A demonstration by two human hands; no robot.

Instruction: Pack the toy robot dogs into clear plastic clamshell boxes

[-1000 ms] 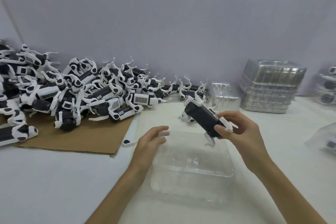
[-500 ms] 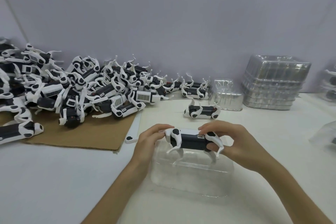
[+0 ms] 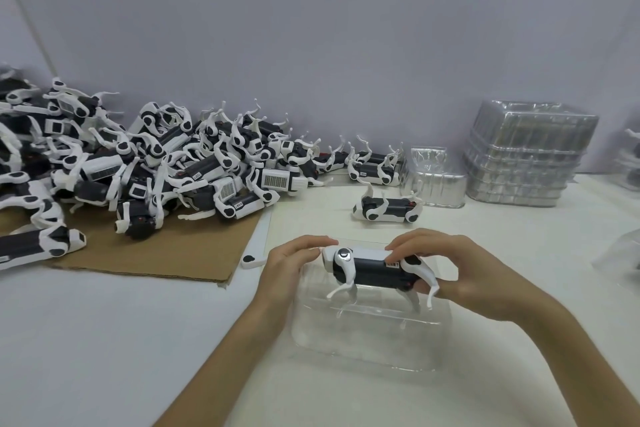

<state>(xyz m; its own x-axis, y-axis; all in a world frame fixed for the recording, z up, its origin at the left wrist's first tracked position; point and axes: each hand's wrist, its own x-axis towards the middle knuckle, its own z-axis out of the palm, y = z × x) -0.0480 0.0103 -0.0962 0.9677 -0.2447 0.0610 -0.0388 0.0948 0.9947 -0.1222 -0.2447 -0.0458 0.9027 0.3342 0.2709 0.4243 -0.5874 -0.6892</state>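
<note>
**While two hands hold it, a toy dog stands over an open box**

As the toy robot dog (image 3: 375, 269) sits upright between both hands, its white legs point down into the clear clamshell box (image 3: 367, 343) lying open on the white table (image 3: 104, 340). Whether the feet touch the bottom of the box cannot be told through the clear plastic. The left hand (image 3: 287, 267) curls its fingers against the dog's front end. The right hand (image 3: 464, 274) grips the rear end, with fingers over the white back and thumb underneath by the hind leg.

Just beyond the box, another dog (image 3: 386, 208) lies on its side, apart from the rest. To the left, a large pile of dogs (image 3: 156, 170) lies tangled on a sheet of brown cardboard (image 3: 166, 253) and against the wall. A loose white piece (image 3: 251, 261) lies near the cardboard's edge, beside the left hand. At the back right stands a tall stack of empty boxes (image 3: 526, 156), with a lower stack (image 3: 434, 177) just beside it.
</note>
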